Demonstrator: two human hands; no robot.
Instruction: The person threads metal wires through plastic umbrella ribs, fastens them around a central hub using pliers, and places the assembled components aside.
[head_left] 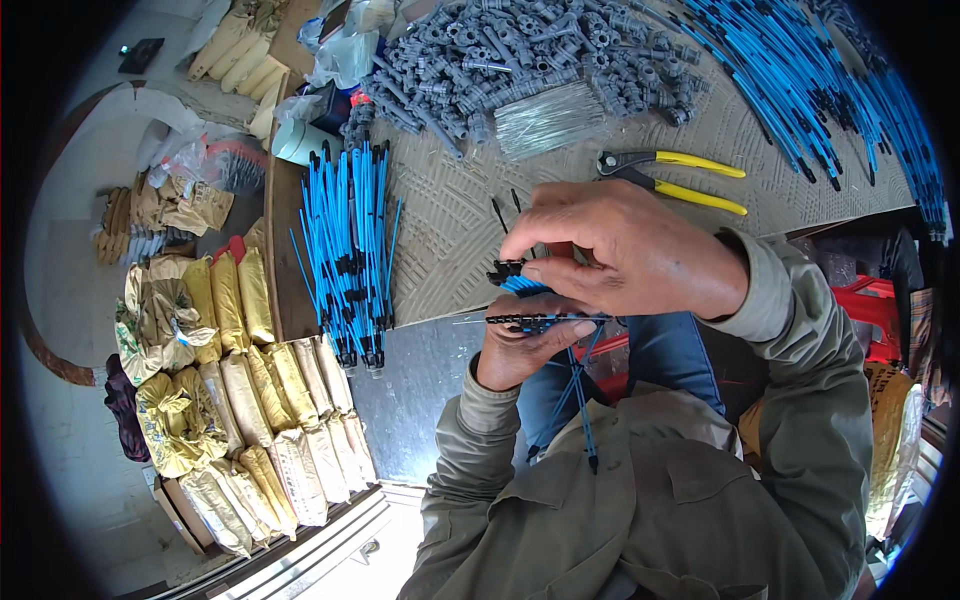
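My left hand (525, 345) is closed round a small bundle of thin blue rods (572, 395) with black ends, held above my lap. Some of these rods cross and hang down in front of my jacket. Just above it my right hand (630, 250) has its thumb and fingers closed at the black end pieces (508, 270) of the bundle. A row of black tips shows along the top of the left hand. The right fingers partly hide the exact grip. Beyond the right hand lie end-cutting pliers (690, 180) with yellow handles.
Grey plastic fittings (540, 60) are heaped at the table's back, with a bundle of thin wires (550, 120) before them. More blue rods (345, 240) lie at the left edge and in a large pile (790, 80) far right. Packed bags (250, 400) stand left.
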